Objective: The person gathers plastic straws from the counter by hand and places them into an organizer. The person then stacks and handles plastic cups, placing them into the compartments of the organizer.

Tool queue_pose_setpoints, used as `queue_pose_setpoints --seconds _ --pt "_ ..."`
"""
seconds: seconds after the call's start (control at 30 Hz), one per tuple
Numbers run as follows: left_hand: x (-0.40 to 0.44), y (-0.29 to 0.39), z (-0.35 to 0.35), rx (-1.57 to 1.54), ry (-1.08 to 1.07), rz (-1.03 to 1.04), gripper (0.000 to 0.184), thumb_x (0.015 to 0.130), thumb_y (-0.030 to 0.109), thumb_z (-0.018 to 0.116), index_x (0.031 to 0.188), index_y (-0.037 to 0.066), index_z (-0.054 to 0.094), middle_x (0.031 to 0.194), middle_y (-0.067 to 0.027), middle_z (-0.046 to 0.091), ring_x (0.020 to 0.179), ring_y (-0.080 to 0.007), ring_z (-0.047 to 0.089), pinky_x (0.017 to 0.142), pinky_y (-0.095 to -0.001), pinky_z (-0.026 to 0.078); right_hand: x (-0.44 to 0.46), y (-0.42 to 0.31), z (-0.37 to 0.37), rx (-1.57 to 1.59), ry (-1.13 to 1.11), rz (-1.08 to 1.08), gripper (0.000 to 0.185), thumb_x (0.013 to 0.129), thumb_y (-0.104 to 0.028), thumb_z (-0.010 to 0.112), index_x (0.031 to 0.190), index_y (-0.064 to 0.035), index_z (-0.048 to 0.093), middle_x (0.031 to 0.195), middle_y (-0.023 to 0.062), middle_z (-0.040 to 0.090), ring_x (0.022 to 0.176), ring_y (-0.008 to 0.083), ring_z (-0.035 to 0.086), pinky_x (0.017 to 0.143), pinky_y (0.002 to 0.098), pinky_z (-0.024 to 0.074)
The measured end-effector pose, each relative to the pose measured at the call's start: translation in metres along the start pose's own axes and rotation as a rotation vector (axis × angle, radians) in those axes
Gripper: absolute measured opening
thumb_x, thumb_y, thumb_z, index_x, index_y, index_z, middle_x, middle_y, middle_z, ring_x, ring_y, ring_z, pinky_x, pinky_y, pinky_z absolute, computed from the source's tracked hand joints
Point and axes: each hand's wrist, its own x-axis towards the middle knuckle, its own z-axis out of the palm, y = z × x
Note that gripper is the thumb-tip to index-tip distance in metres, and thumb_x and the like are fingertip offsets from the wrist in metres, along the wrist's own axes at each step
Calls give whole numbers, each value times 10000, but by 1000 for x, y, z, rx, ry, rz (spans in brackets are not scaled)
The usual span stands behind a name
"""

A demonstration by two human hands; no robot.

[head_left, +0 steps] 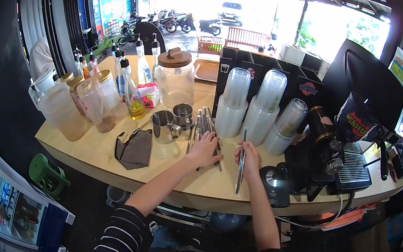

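A loose bunch of dark, thin straws lies on the wooden counter in front of me. My left hand rests on top of it, fingers spread across the straws. To the right, my right hand is closed around a dark straw in what looks like a clear wrapper, held lengthwise towards me. Whether it is one straw or a few I cannot tell. Just left of the bunch stand a steel milk jug and a smaller metal cup. Behind my right hand rise stacks of clear plastic cups.
A dark cloth lies on the counter at left, near plastic pitchers and pump bottles. A glass jar with a wooden lid stands behind. On the right are a small black scale-like device and a coffee machine.
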Motion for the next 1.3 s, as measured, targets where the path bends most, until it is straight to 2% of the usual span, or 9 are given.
queue_pose_setpoints --seconds 0.1,0.17,0.33,0.87,0.93,1.1,1.2,1.27,1.3 --pt "-11 -16 -15 -30 -85 41 668 745 251 632 1297 23 334 1350 -186 341 1284 -303 309 1036 -511 228 -1 1 0 -42 -19 14 201 944 -252 415 948 -72 503 619 31 520 483 103 474 431 206 360" --pt "-19 -25 -27 -76 -123 46 627 737 198 629 1277 44 348 1310 -175 377 1216 -324 392 1023 -510 261 -1 0 2 -48 -30 14 192 940 -243 423 936 -71 508 620 31 519 493 100 476 448 208 373" --pt "-23 -21 -40 -250 158 -9 478 759 142 626 1169 -33 455 1183 -193 484 1064 -353 512 908 -365 430 1 1 5 -66 -29 52 189 937 -238 430 932 -69 513 622 29 521 500 98 480 462 205 376" --pt "9 -18 -11 -164 42 -105 491 750 153 653 1146 -57 453 1200 -200 469 1124 -333 473 924 -384 422 -5 0 3 -39 -1 69 200 935 -235 444 929 -53 526 631 17 517 512 93 473 473 203 375" --pt "4 -16 -13 -187 256 6 493 759 152 640 1171 -44 454 1238 -196 458 1127 -337 476 947 -379 407 -4 1 2 -73 -14 56 200 932 -236 455 928 -52 533 630 15 518 512 88 473 473 201 374" --pt "-23 -9 -53 -335 325 -13 471 776 185 631 1177 -8 478 1194 -192 506 1093 -345 507 932 -376 404 -6 -8 18 -132 -70 24 204 918 -241 492 928 -44 547 610 11 516 505 75 480 474 198 383" --pt "-41 -17 -64 -323 298 56 459 789 180 629 1187 5 484 1178 -170 521 1083 -312 526 916 -379 425 -1 -20 52 -301 -152 -64 206 915 -215 488 878 -30 571 610 16 535 509 48 473 465 187 372" --pt "-50 -24 -68 -441 205 58 454 795 181 631 1191 12 486 1164 -157 529 1079 -288 532 898 -383 443 10 -24 77 -669 -191 -31 192 882 -164 512 821 6 576 628 94 588 542 154 568 476 273 434" --pt "-54 -28 -70 -559 115 63 449 801 181 634 1194 19 488 1150 -144 536 1075 -263 538 881 -388 460 19 -17 84 -665 -187 -31 192 882 -164 512 821 6 576 628 94 588 542 154 568 476 273 434"
